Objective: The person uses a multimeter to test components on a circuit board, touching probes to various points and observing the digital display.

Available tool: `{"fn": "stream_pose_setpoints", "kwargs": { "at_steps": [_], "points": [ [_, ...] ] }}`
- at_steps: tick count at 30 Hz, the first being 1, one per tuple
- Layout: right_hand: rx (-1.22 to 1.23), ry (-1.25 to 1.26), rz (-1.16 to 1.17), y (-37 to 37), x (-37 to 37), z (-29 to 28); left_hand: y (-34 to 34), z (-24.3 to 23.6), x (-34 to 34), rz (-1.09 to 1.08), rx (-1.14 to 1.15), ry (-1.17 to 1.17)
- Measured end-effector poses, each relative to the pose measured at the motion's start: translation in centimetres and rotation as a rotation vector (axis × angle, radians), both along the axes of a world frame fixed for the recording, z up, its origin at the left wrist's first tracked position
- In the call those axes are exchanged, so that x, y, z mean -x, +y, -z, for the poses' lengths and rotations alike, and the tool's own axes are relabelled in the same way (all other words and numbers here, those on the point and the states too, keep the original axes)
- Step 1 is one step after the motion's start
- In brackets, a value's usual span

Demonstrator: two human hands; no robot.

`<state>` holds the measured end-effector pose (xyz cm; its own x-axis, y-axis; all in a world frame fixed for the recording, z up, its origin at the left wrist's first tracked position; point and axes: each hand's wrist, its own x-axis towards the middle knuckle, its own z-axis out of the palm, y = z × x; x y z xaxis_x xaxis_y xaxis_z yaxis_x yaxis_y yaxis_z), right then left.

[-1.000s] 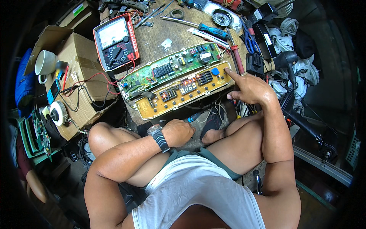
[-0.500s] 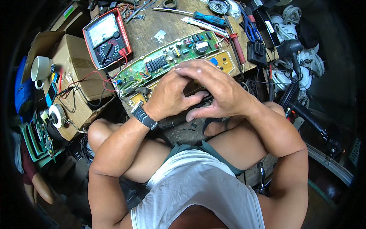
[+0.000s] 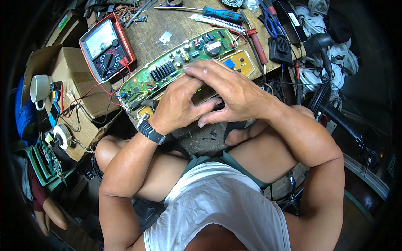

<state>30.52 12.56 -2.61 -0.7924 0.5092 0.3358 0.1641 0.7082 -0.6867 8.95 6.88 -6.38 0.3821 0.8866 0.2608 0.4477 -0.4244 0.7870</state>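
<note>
My left hand [image 3: 179, 101], with a dark watch [image 3: 148, 130] at its wrist, and my right hand [image 3: 231, 91] are cupped together at the bench's near edge. The right fingers lie extended across the left ones, and the two thumbs almost meet. Neither hand visibly grips anything. Under them is a yellow-brown circuit board [image 3: 245, 62], mostly covered; small green lights [image 3: 199, 89] glow through the gap between the hands. Just beyond lies a long green circuit board [image 3: 184, 57] with black components and a round part. The left fingertips are hidden behind the right hand.
A red-framed analog multimeter [image 3: 108, 48] stands left of the boards, its leads running toward them. Further left is a cardboard box [image 3: 79, 83] with a white mug [image 3: 39, 88]. A screwdriver [image 3: 222, 14], utility knife [image 3: 215, 21] and red-handled soldering iron [image 3: 256, 46] lie beyond the boards.
The view has shifted, so the bench items sit slightly further left and higher. My thumbs have drawn closer together, and green lights now show between my hands.
</note>
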Motion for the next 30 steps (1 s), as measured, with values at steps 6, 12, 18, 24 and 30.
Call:
{"fn": "stream_pose_setpoints", "kwargs": {
  "at_steps": [6,12,18,24,30],
  "points": [
    [0.021,-0.018,-0.014,0.1,0.2,-0.1,-0.1,0.2,0.0,-0.014,0.002,-0.03],
    [0.055,-0.077,-0.04,0.2,0.0,-0.2,-0.3,0.0,0.1,-0.017,-0.007,-0.018],
    [0.049,-0.09,-0.05,0.2,-0.1,-0.6,-0.4,-0.1,0.1,-0.001,-0.017,0.0],
    [0.058,-0.107,-0.043,0.0,-0.4,-0.9,-0.4,-0.1,0.2,0.015,-0.03,0.016],
    [0.051,-0.118,-0.041,-0.1,-0.8,-1.0,-0.5,-0.5,0.1,-0.004,-0.051,0.009]
  ]
}}
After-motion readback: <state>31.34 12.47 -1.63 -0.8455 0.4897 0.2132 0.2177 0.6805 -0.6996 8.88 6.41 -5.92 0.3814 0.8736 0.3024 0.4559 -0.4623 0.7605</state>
